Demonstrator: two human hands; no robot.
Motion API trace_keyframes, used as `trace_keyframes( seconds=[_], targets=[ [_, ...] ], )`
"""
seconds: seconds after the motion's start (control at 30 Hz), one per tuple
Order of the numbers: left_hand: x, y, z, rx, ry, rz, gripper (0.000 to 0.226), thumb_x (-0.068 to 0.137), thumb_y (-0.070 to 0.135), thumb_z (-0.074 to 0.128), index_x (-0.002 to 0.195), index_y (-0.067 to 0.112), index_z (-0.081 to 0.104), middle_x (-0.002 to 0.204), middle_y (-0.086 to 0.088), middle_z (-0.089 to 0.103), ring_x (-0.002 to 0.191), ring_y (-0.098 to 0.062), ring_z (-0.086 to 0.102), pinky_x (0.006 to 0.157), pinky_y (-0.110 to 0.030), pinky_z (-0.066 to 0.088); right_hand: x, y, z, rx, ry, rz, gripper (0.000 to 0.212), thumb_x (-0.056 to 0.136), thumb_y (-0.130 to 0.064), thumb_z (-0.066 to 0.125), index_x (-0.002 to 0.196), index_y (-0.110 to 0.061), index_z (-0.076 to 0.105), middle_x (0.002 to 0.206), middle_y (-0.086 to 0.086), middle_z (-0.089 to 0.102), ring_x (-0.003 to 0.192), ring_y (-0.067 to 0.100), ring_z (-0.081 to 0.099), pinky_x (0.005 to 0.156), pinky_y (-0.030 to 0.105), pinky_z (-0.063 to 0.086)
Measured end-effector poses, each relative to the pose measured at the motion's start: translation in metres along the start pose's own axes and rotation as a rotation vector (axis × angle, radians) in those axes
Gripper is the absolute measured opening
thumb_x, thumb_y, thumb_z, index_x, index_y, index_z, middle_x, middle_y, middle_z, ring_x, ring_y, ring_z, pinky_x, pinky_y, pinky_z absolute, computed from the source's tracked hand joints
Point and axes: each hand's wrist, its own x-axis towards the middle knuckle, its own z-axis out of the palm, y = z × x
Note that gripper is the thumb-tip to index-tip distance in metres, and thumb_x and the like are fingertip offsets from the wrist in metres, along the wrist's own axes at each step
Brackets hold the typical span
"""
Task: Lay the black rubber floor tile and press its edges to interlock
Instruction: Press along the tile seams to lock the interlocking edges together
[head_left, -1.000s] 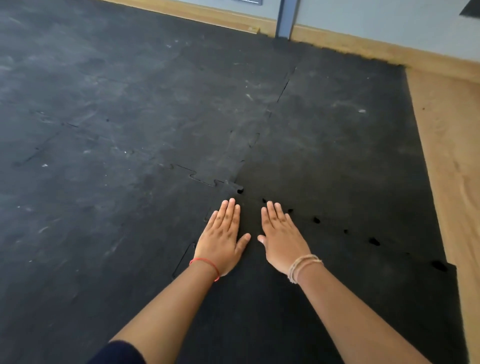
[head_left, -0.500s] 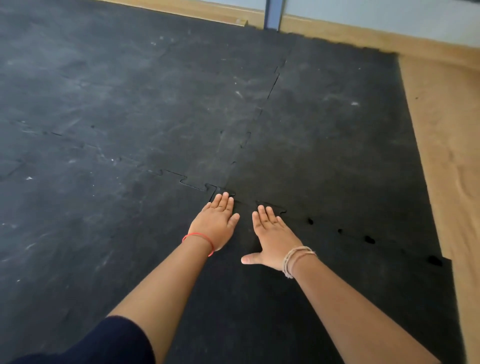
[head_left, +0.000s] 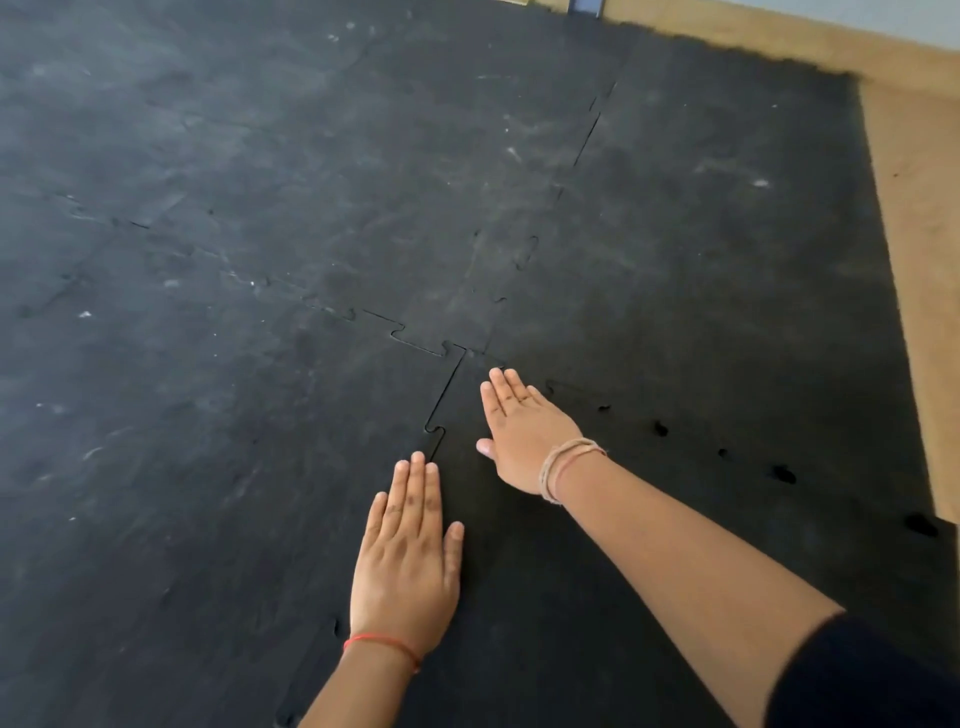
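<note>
The black rubber floor tile (head_left: 649, 545) lies flat at the lower right, darker than the dusty tiles around it. Its left edge runs along a jigsaw seam (head_left: 441, 410) up to a four-way corner. My left hand (head_left: 408, 558) lies palm down, fingers together, over the lower part of that left seam. My right hand (head_left: 524, 434) rests flat on the tile's far left corner, fingertips near the junction. Along the tile's far edge, small dark gaps (head_left: 661, 428) show where the tabs sit apart from the neighbouring tile. Both hands hold nothing.
Laid black tiles (head_left: 234, 260) cover the floor to the left and ahead, scuffed with pale dust. Bare wooden floor (head_left: 919, 260) runs along the right side. A wooden skirting (head_left: 753, 36) and a pale wall close off the far end.
My left hand has slid back toward me along the left seam. My right hand stays near the corner. The gap at the four-way junction has closed.
</note>
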Motion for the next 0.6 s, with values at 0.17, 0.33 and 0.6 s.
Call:
trace_keyframes(
  seconds=[0.17, 0.33, 0.6],
  targets=[
    [0.001, -0.002, 0.001, -0.005, 0.015, 0.007, 0.064, 0.096, 0.043, 0.006, 0.137, 0.001, 0.031, 0.145, -0.013, 0.033, 0.14, -0.02, 0.011, 0.111, -0.028, -0.001, -0.002, 0.005, -0.004, 0.117, -0.002, -0.017, 0.066, 0.099, -0.043, 0.022, 0.148, -0.008, -0.007, 0.158, 0.007, -0.014, 0.145, 0.02, -0.011, 0.118, 0.034, 0.0],
    [0.033, 0.027, -0.006, -0.063, 0.0, 0.122, 0.078, 0.072, 0.062, -0.021, 0.135, 0.016, -0.018, 0.146, 0.0, -0.022, 0.133, -0.013, -0.025, 0.11, -0.026, -0.017, -0.066, 0.029, 0.06, 0.211, 0.341, 0.251, 0.091, 0.08, -0.069, -0.009, 0.148, -0.008, -0.003, 0.158, 0.007, -0.006, 0.145, 0.019, -0.009, 0.115, 0.031, -0.006],
    [0.078, 0.078, 0.007, 0.023, -0.05, 0.288, 0.069, 0.071, 0.049, -0.021, 0.132, 0.017, -0.023, 0.142, 0.003, -0.027, 0.129, -0.009, -0.028, 0.108, -0.027, -0.016, -0.076, 0.06, 0.07, 0.186, 0.384, 0.217, 0.088, 0.079, -0.063, -0.003, 0.148, -0.01, 0.008, 0.159, 0.006, 0.004, 0.146, 0.017, -0.001, 0.112, 0.028, -0.007]
  ],
)
